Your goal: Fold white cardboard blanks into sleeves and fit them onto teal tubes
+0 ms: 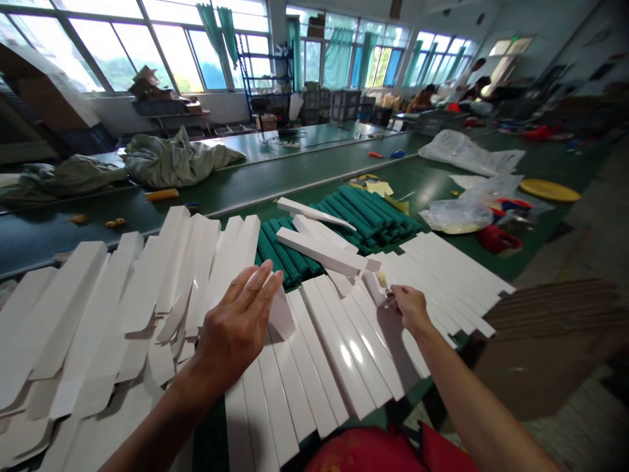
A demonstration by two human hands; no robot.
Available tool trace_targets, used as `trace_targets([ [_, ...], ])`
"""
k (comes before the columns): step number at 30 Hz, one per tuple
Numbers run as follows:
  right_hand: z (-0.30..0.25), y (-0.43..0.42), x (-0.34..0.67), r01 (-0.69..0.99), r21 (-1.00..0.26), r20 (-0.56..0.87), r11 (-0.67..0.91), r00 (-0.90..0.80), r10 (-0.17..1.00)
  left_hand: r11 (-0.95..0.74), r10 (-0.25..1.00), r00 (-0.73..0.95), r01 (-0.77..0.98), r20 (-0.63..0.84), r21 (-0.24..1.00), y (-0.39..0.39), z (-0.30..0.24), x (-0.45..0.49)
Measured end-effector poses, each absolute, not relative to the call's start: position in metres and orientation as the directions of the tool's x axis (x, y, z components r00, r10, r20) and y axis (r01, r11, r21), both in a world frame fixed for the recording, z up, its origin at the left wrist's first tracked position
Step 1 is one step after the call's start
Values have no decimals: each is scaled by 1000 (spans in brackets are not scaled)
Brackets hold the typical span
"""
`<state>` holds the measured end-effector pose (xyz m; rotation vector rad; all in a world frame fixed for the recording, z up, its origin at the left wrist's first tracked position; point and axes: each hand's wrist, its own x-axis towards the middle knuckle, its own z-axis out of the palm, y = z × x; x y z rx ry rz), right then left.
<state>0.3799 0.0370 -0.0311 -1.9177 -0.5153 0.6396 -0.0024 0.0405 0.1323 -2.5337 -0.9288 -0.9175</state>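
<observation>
L hand (pixel 240 314) is holding by a white carton (pixel 284 318); R hand (pixel 411 307) is pinching a small tape disp. (pixel 377 287)
Open-flap cartons (pixel 86 308) are lying L of the L fingers, which are stretching out close together; the white carton is showing just R of them, can't tell if gripped. Green rods (pixel 366 213) are lying beyond, btwn both hands' fingers; narrow cartons (pixel 348 351) are lining up below. R thumb + fingers are closing on the disp., at their tips.
</observation>
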Motion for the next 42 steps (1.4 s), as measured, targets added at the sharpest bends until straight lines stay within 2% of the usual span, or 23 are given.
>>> trace_targets([
  [5,-28,50,380,-149,-874,-419,-462,715,560,-746,478,582,664,657,-46,39,132,-4],
  [8,-22,51,380,-234,-867,-468,-439,686,558,-746,482,572,666,664,-32,40,132,-4],
  [16,-25,21,373,-330,-929,-356,-167,673,649,-757,488,557,654,672,7,40,129,-6],
  [20,-40,7,369,-339,-936,-313,-97,671,672,-763,496,557,646,666,27,40,129,-6],
  [28,-59,-1,369,-330,-923,-369,-200,601,710,-771,525,528,628,668,110,41,129,-8],
  [35,-65,0,388,-269,-910,-414,-316,545,729,-737,571,380,629,728,249,48,120,-9],
  [42,-62,8,385,-418,-838,-529,-351,461,713,-691,644,300,623,704,366,48,121,-10],
])
